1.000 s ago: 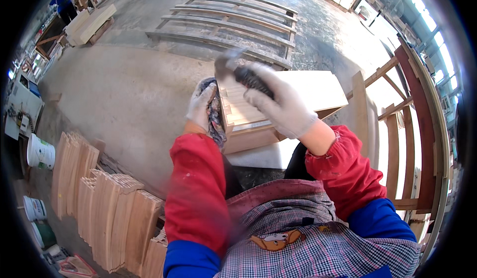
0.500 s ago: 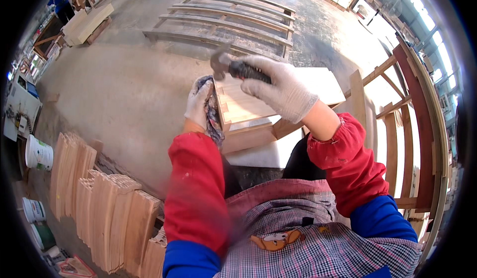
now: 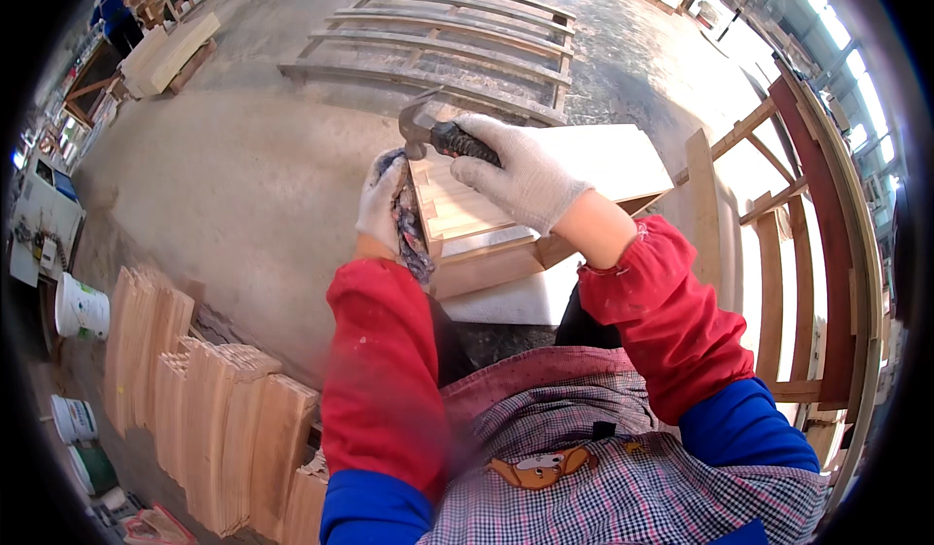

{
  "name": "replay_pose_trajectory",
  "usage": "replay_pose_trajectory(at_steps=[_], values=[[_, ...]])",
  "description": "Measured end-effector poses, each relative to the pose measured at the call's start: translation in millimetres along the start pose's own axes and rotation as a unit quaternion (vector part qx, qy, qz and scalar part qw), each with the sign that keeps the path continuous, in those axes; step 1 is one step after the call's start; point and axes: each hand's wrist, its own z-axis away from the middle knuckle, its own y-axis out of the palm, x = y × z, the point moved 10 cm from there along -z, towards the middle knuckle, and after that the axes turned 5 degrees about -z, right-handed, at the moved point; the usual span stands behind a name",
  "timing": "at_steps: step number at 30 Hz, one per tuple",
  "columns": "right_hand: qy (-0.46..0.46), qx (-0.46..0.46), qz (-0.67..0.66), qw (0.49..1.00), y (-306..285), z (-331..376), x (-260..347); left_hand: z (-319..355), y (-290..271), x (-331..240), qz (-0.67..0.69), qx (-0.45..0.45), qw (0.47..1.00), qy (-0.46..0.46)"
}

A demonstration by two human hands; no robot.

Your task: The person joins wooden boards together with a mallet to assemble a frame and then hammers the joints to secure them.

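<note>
My right hand (image 3: 520, 177), in a white glove, grips the dark handle of a hammer (image 3: 433, 131) whose metal head hangs over the far left corner of a pale wooden panel (image 3: 467, 219). My left hand (image 3: 384, 204), gloved too, clasps the panel's left edge together with a dark patterned rag (image 3: 413, 238). The panel lies tilted on a white board (image 3: 603, 161) in front of me. Red sleeves cover both forearms.
Stacks of curved wooden slats (image 3: 209, 399) stand at my lower left beside white buckets (image 3: 80, 307). A wooden ladder-like frame (image 3: 457, 34) lies on the concrete floor ahead. Upright wooden frames (image 3: 798, 253) line the right side. A person in blue (image 3: 115, 15) works far left.
My right hand has swung the hammer left and slightly forward, so its head now sits above the panel's far left corner. My left hand stays on the panel's edge.
</note>
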Motion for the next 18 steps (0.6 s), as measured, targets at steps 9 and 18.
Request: replay_pose_trajectory(at_steps=[9,18], values=[[0.043,0.028,-0.075,0.996,2.1,7.5,-8.9,1.5,3.2,-6.5,-0.035,0.006,0.999,0.019],[-0.021,-0.06,-0.143,0.988,-27.4,41.4,28.6,-6.5,-12.0,6.5,-0.028,0.005,0.999,-0.014]])
